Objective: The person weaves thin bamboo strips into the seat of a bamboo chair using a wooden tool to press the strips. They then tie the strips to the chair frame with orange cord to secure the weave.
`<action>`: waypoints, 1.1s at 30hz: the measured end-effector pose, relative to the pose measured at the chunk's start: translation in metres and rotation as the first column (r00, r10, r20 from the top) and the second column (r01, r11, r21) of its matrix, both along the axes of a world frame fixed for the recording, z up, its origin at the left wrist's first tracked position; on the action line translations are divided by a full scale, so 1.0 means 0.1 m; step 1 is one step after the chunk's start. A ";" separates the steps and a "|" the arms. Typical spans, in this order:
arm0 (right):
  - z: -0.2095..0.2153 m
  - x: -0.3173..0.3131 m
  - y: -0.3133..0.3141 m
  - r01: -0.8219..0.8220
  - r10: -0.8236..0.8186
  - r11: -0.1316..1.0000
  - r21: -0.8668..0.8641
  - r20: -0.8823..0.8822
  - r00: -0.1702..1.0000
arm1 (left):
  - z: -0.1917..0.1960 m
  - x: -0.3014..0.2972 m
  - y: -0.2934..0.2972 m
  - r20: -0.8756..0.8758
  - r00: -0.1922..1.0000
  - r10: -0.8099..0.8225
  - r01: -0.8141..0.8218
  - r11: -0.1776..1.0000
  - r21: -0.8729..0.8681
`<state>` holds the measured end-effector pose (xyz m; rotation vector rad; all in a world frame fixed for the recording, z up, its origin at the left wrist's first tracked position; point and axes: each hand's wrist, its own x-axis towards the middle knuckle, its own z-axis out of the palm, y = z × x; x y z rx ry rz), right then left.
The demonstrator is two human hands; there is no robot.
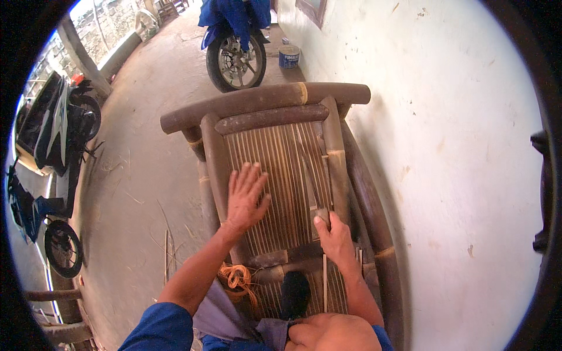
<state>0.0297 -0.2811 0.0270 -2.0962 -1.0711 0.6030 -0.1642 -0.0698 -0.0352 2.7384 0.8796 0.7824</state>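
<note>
Left hand (246, 198), fingers slightly spread, is over slats (281, 169) mid-frame (263, 100), right hand's (335, 238) fingers pinch a block (319, 214) at near right; most slats look laid, right edge seemingly unfinished.

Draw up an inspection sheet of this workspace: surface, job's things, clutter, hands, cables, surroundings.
Surface: bare concrete floor around the work.
Job's things: bamboo frame with slatted panel.
Clutter: tangled orange twine at the frame's lower left; thin strips on the floor.
Hands: left hand open over the panel, contact unclear; right hand grips a small brown piece, kind unclear.
Cables: nothing seen.
Surroundings: white wall right; blue motorcycle ahead.
</note>
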 end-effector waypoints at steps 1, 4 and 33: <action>-0.02 0.04 0.09 -0.014 0.014 1.000 -0.008 0.031 0.999 | 0.04 -0.09 0.07 -0.001 0.997 0.077 -0.077 0.997 0.015; -0.06 0.12 0.34 0.017 -0.014 0.999 0.033 -0.096 0.995 | 0.10 -0.30 0.22 -0.036 0.962 0.272 -0.271 0.962 0.047; 0.04 -0.50 0.20 0.018 -0.022 1.000 -0.013 -0.680 0.733 | 0.10 -0.36 0.22 0.040 0.957 0.286 -0.284 0.958 -0.048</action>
